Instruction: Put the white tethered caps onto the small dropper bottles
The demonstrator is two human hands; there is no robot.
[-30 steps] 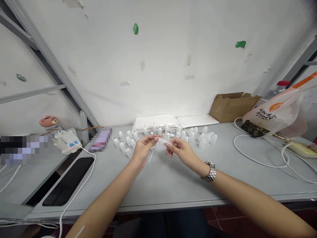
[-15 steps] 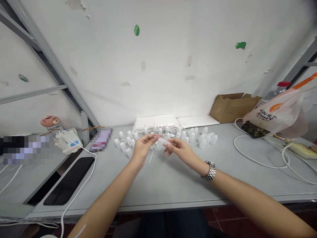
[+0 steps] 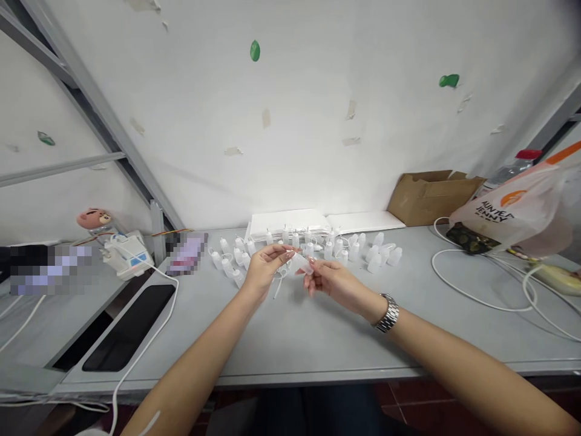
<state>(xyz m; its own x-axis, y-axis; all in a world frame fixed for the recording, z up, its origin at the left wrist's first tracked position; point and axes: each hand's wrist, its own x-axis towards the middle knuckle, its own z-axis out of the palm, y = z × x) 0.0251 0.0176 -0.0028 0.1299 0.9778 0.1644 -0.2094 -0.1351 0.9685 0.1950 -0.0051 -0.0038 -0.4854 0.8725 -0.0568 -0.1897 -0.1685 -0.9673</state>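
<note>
Left hand: my left hand (image 3: 265,270) is pinched narrow at the left end of the small translucent plastic bottle (image 3: 300,264); whether I grip its neck or a cap is too small to tell.
Right hand: my right hand (image 3: 334,281) holds the bottle's other end between thumb and fingers, with my metal watch (image 3: 387,313) on that wrist.
Bottle: tilted between my hands, above the bench (image 3: 318,339).
White loop with thin tail: the loop (image 3: 278,284) is just below my left fingertips; I cannot tell if it hangs or lies down.
Behind my hands: many similar bottles, some with thin tips, and a white stack (image 3: 290,224) near the wall.
To my left: a black phone (image 3: 129,327), white cable and white power adapter (image 3: 128,257).
To my right: an open cardboard box (image 3: 431,200) and a printed plastic bag (image 3: 508,209).
</note>
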